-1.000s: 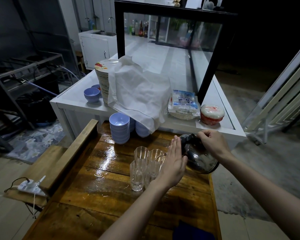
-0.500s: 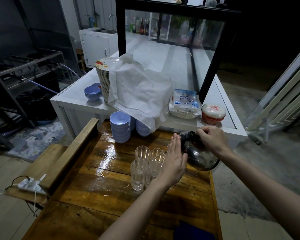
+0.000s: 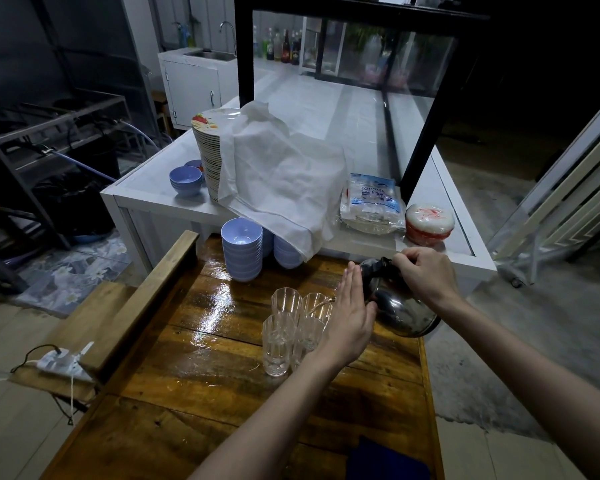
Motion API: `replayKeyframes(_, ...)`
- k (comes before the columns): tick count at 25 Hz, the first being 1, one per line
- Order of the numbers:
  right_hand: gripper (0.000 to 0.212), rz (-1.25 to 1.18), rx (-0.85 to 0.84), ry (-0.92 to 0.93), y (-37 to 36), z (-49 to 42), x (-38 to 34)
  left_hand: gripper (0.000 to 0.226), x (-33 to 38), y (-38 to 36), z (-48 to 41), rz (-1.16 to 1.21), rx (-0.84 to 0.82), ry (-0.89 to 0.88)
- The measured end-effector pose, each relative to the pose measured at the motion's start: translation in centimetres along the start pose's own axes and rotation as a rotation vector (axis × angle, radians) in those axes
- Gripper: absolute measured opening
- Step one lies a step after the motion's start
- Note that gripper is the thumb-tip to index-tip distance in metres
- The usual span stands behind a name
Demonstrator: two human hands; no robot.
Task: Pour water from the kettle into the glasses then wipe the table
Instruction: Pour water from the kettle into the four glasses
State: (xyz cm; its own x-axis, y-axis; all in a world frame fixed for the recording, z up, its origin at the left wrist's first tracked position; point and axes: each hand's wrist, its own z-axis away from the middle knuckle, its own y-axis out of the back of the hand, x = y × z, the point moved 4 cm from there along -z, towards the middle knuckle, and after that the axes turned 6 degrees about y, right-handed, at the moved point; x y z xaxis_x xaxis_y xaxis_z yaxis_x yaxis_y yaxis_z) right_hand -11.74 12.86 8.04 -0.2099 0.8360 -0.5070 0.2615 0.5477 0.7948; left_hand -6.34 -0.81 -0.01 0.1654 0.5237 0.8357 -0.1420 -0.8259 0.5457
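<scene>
Several clear glasses (image 3: 278, 342) stand clustered on the wet wooden table (image 3: 201, 375). A shiny metal kettle (image 3: 404, 311) hangs tilted to their right, spout toward the far right glass (image 3: 315, 304). My right hand (image 3: 425, 273) grips the kettle's black handle from above. Flat and open, with fingers straight, my left hand (image 3: 349, 318) rests against the kettle's side and hides part of the right-hand glasses. A dark blue cloth (image 3: 385, 462) lies at the table's near edge.
Stacks of light blue bowls (image 3: 241, 249) stand at the table's far end. Behind is a white counter (image 3: 160, 199) with a plate stack under a white cloth (image 3: 281, 181), a plastic packet (image 3: 373, 202) and a red-white tub (image 3: 429, 223). A power strip (image 3: 65, 363) lies on the left ledge.
The kettle has risen slightly and tilted further toward the glasses. My left hand stays pressed flat against its side.
</scene>
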Motion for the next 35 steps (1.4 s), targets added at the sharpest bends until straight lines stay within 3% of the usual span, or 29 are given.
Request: replayKeyframes(35, 0.037, 0.117, 0.074, 0.253, 2.3, -2.2, -2.8, 0.068, 1.9, 0.8, -0.2, 0.068, 0.062, -0.012)
